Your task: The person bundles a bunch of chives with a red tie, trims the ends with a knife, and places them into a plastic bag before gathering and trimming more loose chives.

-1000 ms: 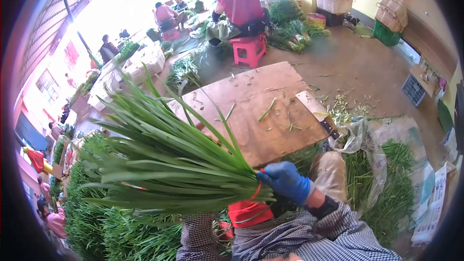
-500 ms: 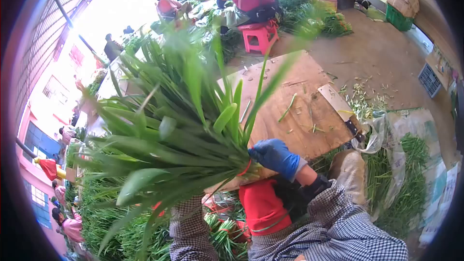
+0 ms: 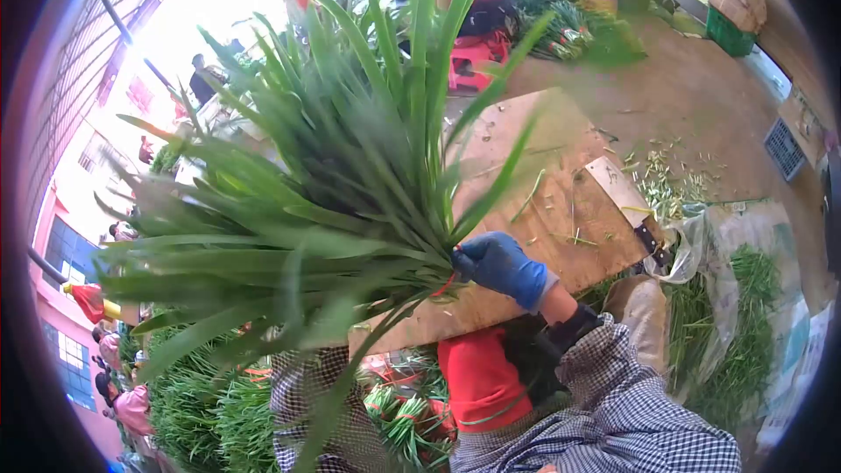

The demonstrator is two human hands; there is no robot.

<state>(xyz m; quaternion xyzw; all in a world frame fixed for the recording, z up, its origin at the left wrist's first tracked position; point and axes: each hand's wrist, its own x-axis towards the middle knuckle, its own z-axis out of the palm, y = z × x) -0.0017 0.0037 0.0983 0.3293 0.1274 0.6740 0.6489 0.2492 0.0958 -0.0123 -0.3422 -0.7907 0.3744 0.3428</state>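
A big bundle of long, flat-leaved greens (image 3: 350, 201) fans out over the left and middle of the view, its leaves partly blurred. A thin red band (image 3: 445, 285) runs around its gathered base. My right hand (image 3: 504, 271), in a blue glove, is closed at that base, with its fingertips pinching the red band. My left hand is hidden behind the leaves; only the checked left sleeve (image 3: 302, 412) shows below. Under the bundle lies a wooden board (image 3: 526, 219) with a few cut stem pieces on it.
On the board's right edge rests a cleaver (image 3: 616, 190) with a dark handle. Cut scraps (image 3: 670, 180) litter the floor beyond. Loose greens (image 3: 745, 298) lie on plastic sheeting at right. Tied bundles (image 3: 407, 425) sit below the board. Another person sits ahead on a red stool (image 3: 477, 61).
The bundle's leaves have swung and spread, some now standing higher and others reaching farther left. My right hand stays at the base, nearly in place. The left sleeve has shifted left.
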